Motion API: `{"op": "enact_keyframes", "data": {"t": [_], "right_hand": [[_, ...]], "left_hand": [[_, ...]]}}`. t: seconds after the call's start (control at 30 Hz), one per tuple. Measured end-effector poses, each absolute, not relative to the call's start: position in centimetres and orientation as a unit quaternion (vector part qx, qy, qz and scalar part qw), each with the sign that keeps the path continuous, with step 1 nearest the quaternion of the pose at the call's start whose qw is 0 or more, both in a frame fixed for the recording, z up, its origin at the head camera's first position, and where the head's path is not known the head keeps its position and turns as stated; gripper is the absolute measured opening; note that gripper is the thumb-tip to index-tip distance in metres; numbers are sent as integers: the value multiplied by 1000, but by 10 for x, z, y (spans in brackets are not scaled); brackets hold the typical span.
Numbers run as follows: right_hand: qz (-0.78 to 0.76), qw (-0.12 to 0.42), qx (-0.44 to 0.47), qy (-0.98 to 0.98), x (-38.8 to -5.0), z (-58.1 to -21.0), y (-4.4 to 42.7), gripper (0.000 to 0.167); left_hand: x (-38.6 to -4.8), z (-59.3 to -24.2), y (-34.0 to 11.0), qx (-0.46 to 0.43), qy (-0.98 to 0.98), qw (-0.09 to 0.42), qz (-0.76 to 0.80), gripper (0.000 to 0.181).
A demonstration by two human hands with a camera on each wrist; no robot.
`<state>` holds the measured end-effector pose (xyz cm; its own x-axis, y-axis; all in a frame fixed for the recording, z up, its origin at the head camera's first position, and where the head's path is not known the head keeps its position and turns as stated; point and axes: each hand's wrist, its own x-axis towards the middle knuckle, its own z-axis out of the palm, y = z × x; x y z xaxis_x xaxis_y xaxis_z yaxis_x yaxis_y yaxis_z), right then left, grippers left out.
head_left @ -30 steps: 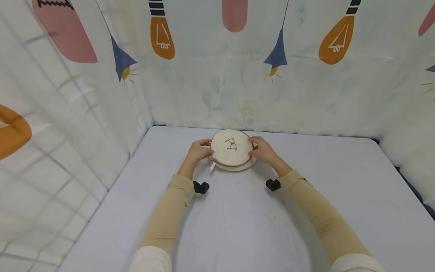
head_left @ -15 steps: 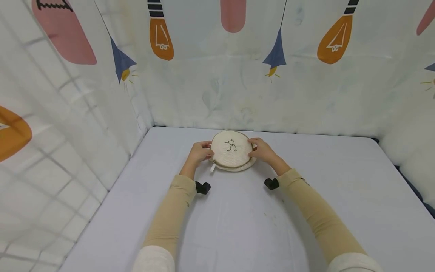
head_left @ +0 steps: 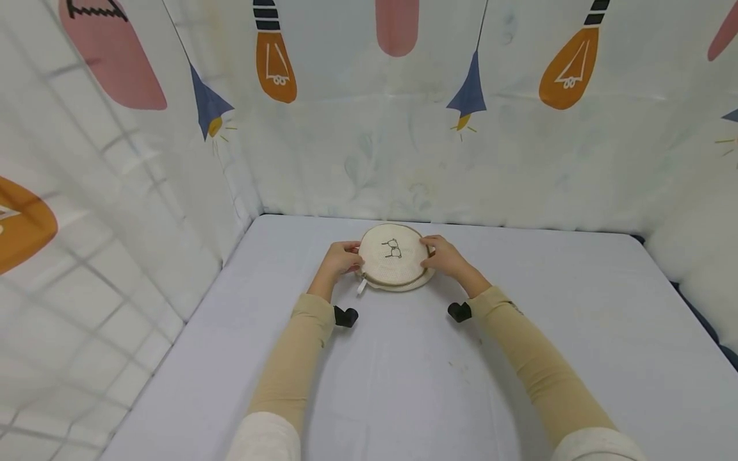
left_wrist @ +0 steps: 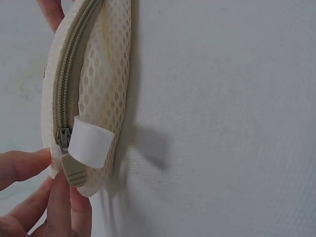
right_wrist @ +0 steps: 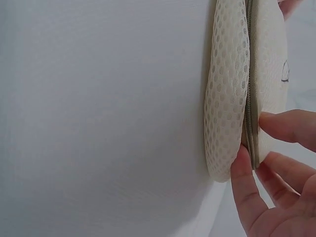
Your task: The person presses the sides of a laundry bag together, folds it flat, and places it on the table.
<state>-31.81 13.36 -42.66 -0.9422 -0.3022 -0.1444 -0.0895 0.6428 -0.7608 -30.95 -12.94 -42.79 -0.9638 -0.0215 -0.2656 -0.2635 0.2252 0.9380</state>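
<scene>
A round cream mesh laundry bag (head_left: 386,266) with a dark bra drawing on top lies near the far side of the table. My left hand (head_left: 340,258) pinches its left edge between thumb and fingers, beside the zipper pull (left_wrist: 74,170) and a white tag (left_wrist: 91,143). On the opposite edge, my right hand (head_left: 446,256) pinches the rim, its thumb on the upper face and fingers at the side below. The zipper (right_wrist: 251,89) runs along the bag's edge and looks closed where it shows. The mesh underside bulges slightly between the zipper and the table.
The bag rests on a table (head_left: 415,371) covered in white cloth. Behind it hangs a white curtain (head_left: 357,147) printed with lamps and bulbs, and another curtained side stands at the left. A black wrist mount (head_left: 346,317) sticks out from the left sleeve, another from the right.
The bag and both hands have shifted very slightly toward me in the head view. Both hands keep their pinch on the bag's edges.
</scene>
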Motion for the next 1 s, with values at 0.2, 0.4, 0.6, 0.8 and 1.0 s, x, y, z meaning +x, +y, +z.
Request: {"op": "enact_keyframes", "data": {"t": [0.2, 0.4, 0.6, 0.8, 1.0], "right_hand": [[-405, 128, -128, 896, -319, -425, 138, 66], [-395, 135, -149, 897, -319, -426, 141, 72], [-388, 141, -156, 898, -320, -427, 139, 79], [-383, 145, -150, 900, -319, -426, 138, 80], [-357, 146, -158, 909, -320, -426, 138, 77]], "left_hand": [[-308, -428, -132, -78, 779, 102, 614, 62], [-306, -425, -133, -59, 787, 109, 604, 67], [-305, -424, -132, -60, 794, 115, 594, 66], [-308, -423, -132, -63, 801, 131, 580, 68], [-310, -421, -131, -63, 818, 147, 553, 68]]}}
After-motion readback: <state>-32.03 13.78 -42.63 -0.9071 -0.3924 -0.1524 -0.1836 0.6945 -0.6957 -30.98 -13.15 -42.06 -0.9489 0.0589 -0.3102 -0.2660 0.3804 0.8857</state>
